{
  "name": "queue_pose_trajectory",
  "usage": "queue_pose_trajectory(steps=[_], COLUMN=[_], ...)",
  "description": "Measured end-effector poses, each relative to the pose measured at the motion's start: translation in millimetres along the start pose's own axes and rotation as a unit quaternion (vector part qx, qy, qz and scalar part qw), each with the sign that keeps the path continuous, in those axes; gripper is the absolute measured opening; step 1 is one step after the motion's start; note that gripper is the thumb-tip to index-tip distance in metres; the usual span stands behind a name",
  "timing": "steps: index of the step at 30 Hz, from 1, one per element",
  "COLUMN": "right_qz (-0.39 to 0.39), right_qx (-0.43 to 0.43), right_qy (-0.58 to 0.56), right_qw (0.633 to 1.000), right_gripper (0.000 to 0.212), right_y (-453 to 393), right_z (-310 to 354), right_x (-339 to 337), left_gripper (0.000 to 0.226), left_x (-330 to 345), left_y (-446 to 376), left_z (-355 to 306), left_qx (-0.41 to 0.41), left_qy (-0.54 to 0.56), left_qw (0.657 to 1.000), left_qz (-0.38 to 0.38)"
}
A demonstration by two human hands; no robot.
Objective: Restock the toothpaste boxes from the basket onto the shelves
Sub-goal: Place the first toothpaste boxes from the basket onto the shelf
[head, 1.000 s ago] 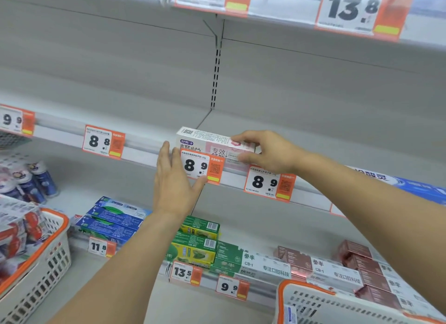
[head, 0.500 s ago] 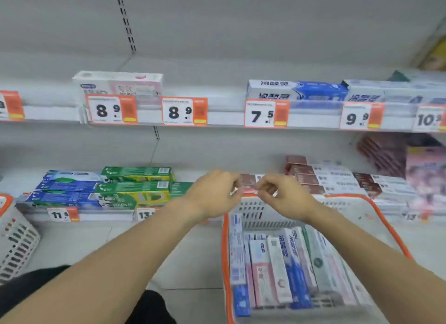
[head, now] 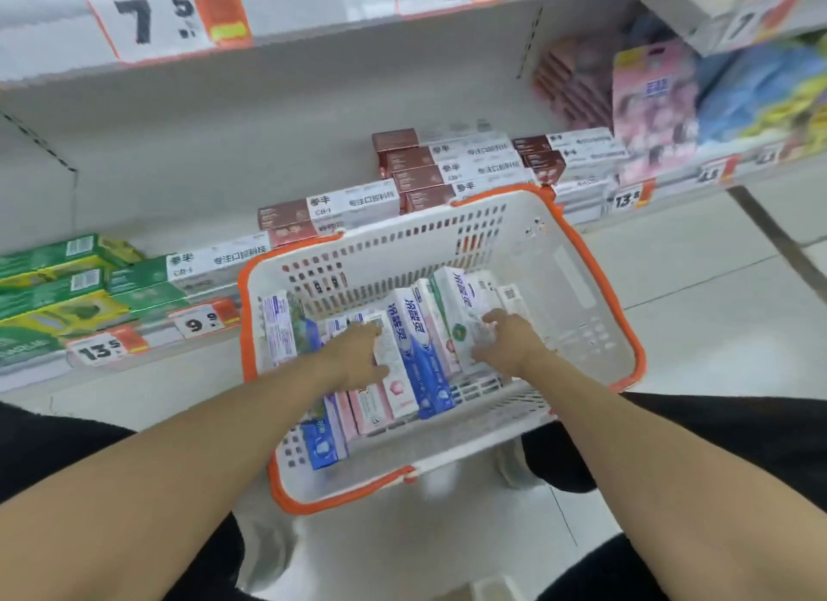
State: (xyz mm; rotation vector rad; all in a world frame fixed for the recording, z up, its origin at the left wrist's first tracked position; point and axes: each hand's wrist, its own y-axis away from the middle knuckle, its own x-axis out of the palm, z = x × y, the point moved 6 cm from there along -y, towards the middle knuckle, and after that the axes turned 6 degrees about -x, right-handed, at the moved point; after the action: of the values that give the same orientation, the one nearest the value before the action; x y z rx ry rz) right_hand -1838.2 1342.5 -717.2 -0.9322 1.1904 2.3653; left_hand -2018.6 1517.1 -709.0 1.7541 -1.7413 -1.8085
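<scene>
**Bright, flat light, smeared edges**

Even light all over, shadows barely there. Motion blur smears the pink and blue packs on the right-hand shelf (head: 662, 104) and the white-and-orange paper price tags (head: 170, 19). Wide-angle bending tilts the white metal shelf edges (head: 313, 23). Centre reads sharper.

One head camera only, worn by the person. It looks steeply down and forward, close over the basket (head: 626, 332) on the floor, facing the lower shelf (head: 268, 130) just behind it.

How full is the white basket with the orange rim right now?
Partly full. The basket holds toothpaste boxes along its left and middle; its right side shows bare mesh floor.
</scene>
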Motion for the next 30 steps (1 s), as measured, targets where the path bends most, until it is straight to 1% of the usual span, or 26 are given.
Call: queue_pose_trajectory(steps=[2, 3, 5, 7, 9, 12, 13, 15, 16, 17, 19, 21, 22, 25, 28, 30], right_qz=[-0.006, -0.013, -0.033, -0.053, -0.07, -0.076, -0.072, -0.062, -0.061, -0.066, -0.067, -0.046, -0.019, 0.033, 0.072, 0.093], right_qx=[0.018, 0.022, 0.032, 0.036, 0.037, 0.059, 0.072, 0.075, 0.076, 0.079, 0.106, 0.128, 0.132, 0.141, 0.113, 0.089], right_qy=[-0.011, 0.01, 0.051, 0.086, 0.11, 0.092, 0.078, 0.072, 0.066, 0.045, -0.03, -0.087, -0.097, -0.109, -0.11, -0.079], right_qw=[1.0, 1.0, 0.998, 0.994, 0.991, 0.991, 0.992, 0.993, 0.993, 0.994, 0.992, 0.987, 0.986, 0.983, 0.985, 0.989], right_gripper=[0.081, 0.08, 0.067, 0.049, 0.043, 0.046, 0.044, 0.041, 0.042, 0.048, 0.069, 0.089, 0.092, 0.085, 0.1, 0.111], right_y=[-1, -1, -2, -3, -3, -3, -4, -7, -8, -8, -10, -12, -11, -5, -2, 0], right_z=[-2, -1, 6, 15, 22, 25, 25, 25, 25, 24, 19, 18, 19, 22, 31, 39], right_x=[8, 12, 22, 31, 38, 40, 39, 39, 37, 35, 34, 36, 38, 43, 50, 51], left_gripper=[0.082, 0.085, 0.092, 0.094, 0.093, 0.087, 0.084, 0.075, 0.067, 0.058, 0.046, 0.041, 0.041, 0.039, 0.032, 0.029], left_x=[-4, -5, -2, 4, 7, -1, -6, -15, -18, -19, -18, -15, -13, -10, -13, -21], left_y=[-16, -23, -34, -41, -45, -49, -51, -53, -54, -53, -52, -48, -48, -43, -37, -33], left_z=[0, 1, 4, 5, 5, 2, 1, 0, -1, -3, -8, -8, -6, 1, 3, 2], left_qx=[-0.023, -0.032, -0.032, -0.014, -0.005, 0.006, 0.007, -0.004, -0.01, -0.013, -0.006, 0.0, 0.001, 0.014, 0.028, 0.03], left_qy=[0.033, 0.035, 0.014, -0.005, -0.012, -0.05, -0.049, -0.013, -0.002, -0.003, -0.016, -0.008, 0.0, 0.026, 0.038, 0.054], left_qw=[0.999, 0.997, 0.997, 0.999, 0.999, 0.995, 0.994, 0.994, 0.994, 0.995, 0.998, 0.999, 0.999, 0.998, 0.998, 0.997], left_qz=[-0.037, -0.055, -0.071, -0.051, -0.036, -0.087, -0.102, -0.109, -0.104, -0.095, -0.067, -0.049, -0.048, -0.047, -0.039, -0.041])
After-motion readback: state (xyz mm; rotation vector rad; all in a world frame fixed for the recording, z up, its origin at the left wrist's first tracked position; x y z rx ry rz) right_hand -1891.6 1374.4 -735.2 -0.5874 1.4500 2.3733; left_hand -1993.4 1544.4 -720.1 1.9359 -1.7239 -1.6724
